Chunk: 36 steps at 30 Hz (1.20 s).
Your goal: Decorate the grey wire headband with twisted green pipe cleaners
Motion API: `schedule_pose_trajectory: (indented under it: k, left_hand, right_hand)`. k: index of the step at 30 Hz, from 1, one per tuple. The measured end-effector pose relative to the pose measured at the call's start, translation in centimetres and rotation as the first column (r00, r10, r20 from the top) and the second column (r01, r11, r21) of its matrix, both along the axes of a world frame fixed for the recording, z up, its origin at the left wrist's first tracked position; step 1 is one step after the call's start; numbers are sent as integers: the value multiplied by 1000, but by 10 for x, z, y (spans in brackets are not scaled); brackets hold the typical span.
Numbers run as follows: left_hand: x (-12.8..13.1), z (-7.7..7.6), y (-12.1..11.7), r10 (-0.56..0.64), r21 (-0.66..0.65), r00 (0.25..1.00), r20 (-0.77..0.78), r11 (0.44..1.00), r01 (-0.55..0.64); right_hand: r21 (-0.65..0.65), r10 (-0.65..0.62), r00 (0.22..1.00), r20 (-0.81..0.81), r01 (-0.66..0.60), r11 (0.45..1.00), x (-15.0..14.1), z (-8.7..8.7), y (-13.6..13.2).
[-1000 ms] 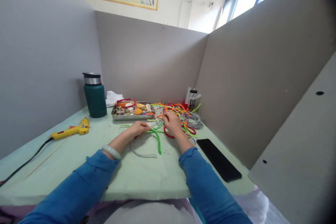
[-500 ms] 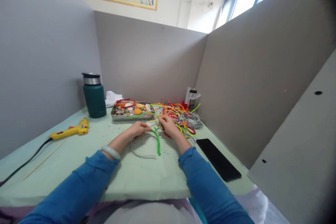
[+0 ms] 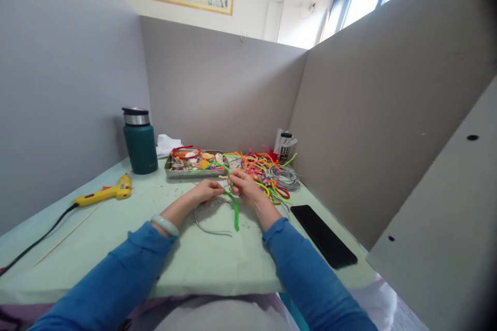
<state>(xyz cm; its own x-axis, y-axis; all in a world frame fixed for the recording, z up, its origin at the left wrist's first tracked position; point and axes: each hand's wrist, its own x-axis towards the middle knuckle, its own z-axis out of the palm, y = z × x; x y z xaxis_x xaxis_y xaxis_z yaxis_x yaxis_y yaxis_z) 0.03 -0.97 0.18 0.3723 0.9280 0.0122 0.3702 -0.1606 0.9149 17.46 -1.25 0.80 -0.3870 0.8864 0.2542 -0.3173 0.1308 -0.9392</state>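
Observation:
Over the middle of the table, my left hand [image 3: 208, 190] is closed in a pinch on a green pipe cleaner [image 3: 236, 213], whose braided-looking end hangs down toward me. Close beside it, my right hand [image 3: 241, 184] pinches another stretch of green pipe cleaner, and a thin green length arcs from its fingers leftward over the tray. The exact joining between the two hands is hidden by the fingers. A grey cord [image 3: 212, 231] curves out from under my left hand onto the tablecloth.
A metal tray [image 3: 182, 175] of shells and beads stands behind my hands. Right of it lies a heap of colourful pipe cleaners [image 3: 264, 165] with grey cord coils [image 3: 287, 178]. A phone [image 3: 324, 235], a yellow glue gun [image 3: 106, 194], a wooden stick [image 3: 68, 234] and a green bottle [image 3: 140, 145] surround the work.
My right hand has shifted slightly left, nearer my left hand, and its fingers have turned. The thin green length over the tray has moved left with it. My left hand stays nearly still.

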Motion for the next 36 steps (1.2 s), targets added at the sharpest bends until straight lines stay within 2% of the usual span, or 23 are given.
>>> schedule_pose_trajectory:
  k: [3, 6, 10, 12, 19, 23, 29, 33, 36]
  left_hand:
    - [2, 3, -3, 28, -5, 1000, 1, 1000, -28]
    - [5, 5, -4, 47, -7, 999, 18, 999, -47]
    - [6, 5, -2, 40, 23, 993, 110, 999, -43]
    - [6, 5, 0, 47, 44, 989, 141, 998, -54]
    - [5, 8, -1, 142, -11, 975, 168, 990, -142]
    - [6, 10, -3, 213, 2, 960, 179, 976, -217]
    - [3, 10, 0, 205, 49, 949, 241, 974, -222]
    - [1, 9, 4, 250, -7, 895, 369, 964, -266]
    - [-1, 8, 8, 237, -65, 810, 537, 969, -240]
  right_hand:
    - [-9, 39, 996, -85, -40, 999, 3, 6, -5]
    - [2, 39, 998, -53, -39, 999, 4, 5, -3]
    - [99, -182, 964, 191, 166, 981, 0, -3, 4]
    - [152, -240, 937, 254, 207, 967, -3, -7, 6]
    - [278, -303, 878, 372, 206, 938, -7, -11, 7]
    - [333, -338, 843, 418, 204, 921, -7, -13, 9]
    - [443, -406, 771, 491, 181, 878, -5, -19, 13]
    - [507, -447, 718, 533, 152, 849, -3, -22, 13]
    - [550, -496, 652, 573, 143, 823, -1, -20, 10]
